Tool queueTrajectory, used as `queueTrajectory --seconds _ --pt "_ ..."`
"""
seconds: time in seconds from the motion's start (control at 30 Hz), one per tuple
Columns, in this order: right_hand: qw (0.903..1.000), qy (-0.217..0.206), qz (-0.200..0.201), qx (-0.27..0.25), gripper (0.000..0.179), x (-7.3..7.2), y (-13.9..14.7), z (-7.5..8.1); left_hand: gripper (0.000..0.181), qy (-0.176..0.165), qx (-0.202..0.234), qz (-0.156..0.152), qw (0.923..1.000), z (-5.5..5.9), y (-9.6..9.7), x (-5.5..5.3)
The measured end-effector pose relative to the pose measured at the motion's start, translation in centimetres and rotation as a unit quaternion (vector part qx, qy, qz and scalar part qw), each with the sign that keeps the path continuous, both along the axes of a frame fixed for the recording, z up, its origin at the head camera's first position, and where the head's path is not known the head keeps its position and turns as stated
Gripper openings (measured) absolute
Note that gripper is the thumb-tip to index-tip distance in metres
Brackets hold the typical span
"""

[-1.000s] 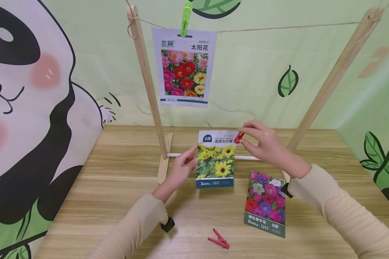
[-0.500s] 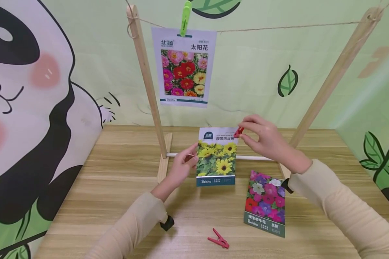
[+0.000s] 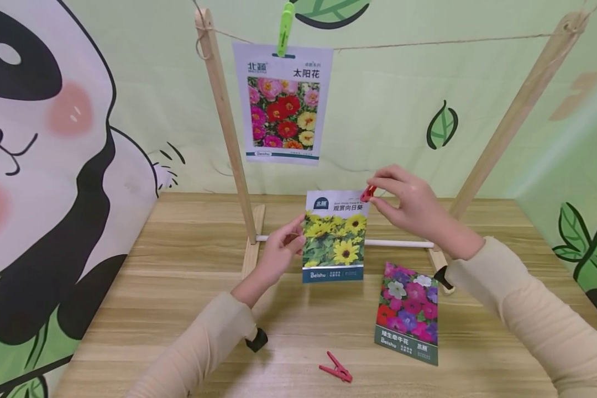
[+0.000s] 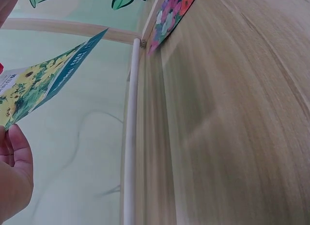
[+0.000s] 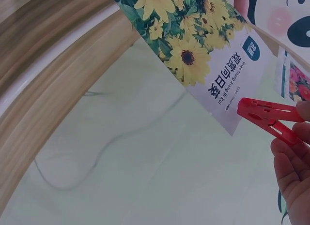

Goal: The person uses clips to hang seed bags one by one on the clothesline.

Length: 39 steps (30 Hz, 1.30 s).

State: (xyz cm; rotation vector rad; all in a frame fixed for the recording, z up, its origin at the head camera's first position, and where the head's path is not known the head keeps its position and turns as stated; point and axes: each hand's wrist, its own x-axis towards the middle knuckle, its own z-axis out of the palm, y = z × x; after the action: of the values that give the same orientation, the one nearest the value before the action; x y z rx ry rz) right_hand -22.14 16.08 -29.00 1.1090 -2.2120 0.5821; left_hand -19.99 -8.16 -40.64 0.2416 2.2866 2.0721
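In the head view, my left hand (image 3: 281, 247) pinches the left edge of a seed packet (image 3: 334, 237) with yellow sunflowers, held upright above the table. My right hand (image 3: 412, 200) pinches a red clothespin (image 3: 368, 193) between thumb and fingers at the packet's top right corner. From the right wrist view, the nose of the clothespin (image 5: 264, 114) overlaps the packet's white top edge. The left wrist view has the packet (image 4: 36, 84) tilted, with the left thumb and fingers at its lower edge.
A portulaca seed packet (image 3: 283, 105) hangs by a green clothespin (image 3: 285, 30) from a twine line (image 3: 443, 43) between two wooden posts. On the table lie a petunia seed packet (image 3: 408, 309) and another red clothespin (image 3: 336, 367). A white rod (image 3: 400, 243) joins the posts' feet.
Both hands have risen a little, carrying the sunflower packet and the red clothespin upward and slightly to the right. The hanging packet and the things on the table have stayed put.
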Motion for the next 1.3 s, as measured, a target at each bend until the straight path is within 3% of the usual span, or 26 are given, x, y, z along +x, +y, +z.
queueTrajectory --seconds 0.27,0.5,0.83,1.3 --pt "0.9999 0.005 -0.010 0.004 0.028 0.1 0.1 1.1 0.047 0.007 0.002 -0.005 1.0000 0.9 0.1 0.0" --pt "0.9997 0.017 -0.014 0.008 0.027 0.1 0.4 1.9 0.046 0.033 -0.001 -0.009 0.9994 1.6 0.2 0.0" --pt "0.9994 0.029 -0.015 0.009 0.028 0.2 0.6 3.3 0.047 0.020 0.009 -0.010 0.9997 2.4 0.4 -0.2" --pt "0.9983 0.051 -0.028 0.007 0.026 0.5 1.0 5.1 0.045 0.045 0.018 -0.001 0.9988 3.5 0.5 -0.3"
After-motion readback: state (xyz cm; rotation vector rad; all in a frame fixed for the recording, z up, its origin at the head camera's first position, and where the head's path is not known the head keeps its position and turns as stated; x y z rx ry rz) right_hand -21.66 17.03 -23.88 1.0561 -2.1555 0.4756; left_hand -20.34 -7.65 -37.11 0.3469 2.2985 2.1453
